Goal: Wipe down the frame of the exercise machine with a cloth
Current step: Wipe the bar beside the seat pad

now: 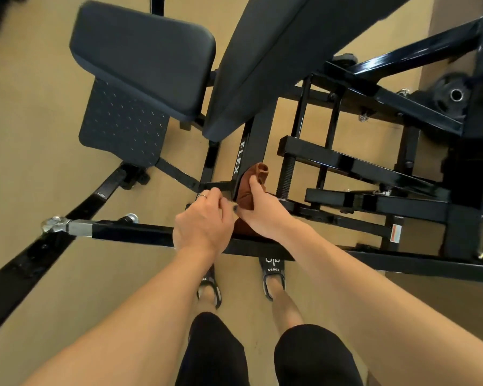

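Down by the foot of the machine, seen from the head camera, the person leans over a low black crossbar [129, 234] with both arms reaching in. Her right hand [260, 210] grips a brown cloth [253, 182], thumb over the top and fingers curled round it, pressing it against the lower end of the sloping post [255, 146] marked FLEX. The left hand [204, 218] sits just beside it, its fingers curled in toward the cloth's lower edge; whether they actually pinch the fabric I cannot tell, as the knuckles hide it. To do this stroke well, I would keep the cloth flat on the painted face, wrap it round the edges, and draw it steadily along the post, while the left hand tidies the loose tail away from the threaded rod [286, 176] close at the right. The cloth is rust-brown, soft and bunched, with a fold poking up above the thumb and more fabric below the wrist. Frame tubes look glossy black; a padded seat [142, 57] lies further off.
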A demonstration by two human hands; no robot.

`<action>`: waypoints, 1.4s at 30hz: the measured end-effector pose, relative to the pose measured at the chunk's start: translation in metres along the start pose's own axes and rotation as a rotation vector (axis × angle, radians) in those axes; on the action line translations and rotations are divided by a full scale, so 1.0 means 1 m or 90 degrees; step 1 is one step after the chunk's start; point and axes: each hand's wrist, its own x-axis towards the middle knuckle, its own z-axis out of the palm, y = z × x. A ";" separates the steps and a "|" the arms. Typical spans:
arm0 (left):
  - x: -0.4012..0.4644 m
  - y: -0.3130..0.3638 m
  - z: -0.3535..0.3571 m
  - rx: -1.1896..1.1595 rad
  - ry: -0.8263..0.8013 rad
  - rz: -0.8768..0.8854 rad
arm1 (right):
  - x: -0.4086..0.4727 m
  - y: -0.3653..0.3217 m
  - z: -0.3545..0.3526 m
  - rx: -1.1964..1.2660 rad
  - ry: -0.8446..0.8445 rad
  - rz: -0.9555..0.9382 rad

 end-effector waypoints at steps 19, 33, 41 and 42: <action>-0.054 0.014 -0.115 -0.718 -0.451 -0.280 | -0.137 -0.061 0.026 0.732 0.166 0.142; -0.153 -0.016 -0.157 -0.652 -0.249 -0.304 | -0.205 -0.070 0.054 0.584 0.012 0.134; -0.222 -0.044 -0.194 -0.748 -0.228 -0.268 | -0.263 -0.086 0.076 0.588 -0.122 0.093; -0.230 -0.051 -0.197 -0.763 -0.206 -0.270 | -0.271 -0.090 0.080 0.592 -0.134 0.093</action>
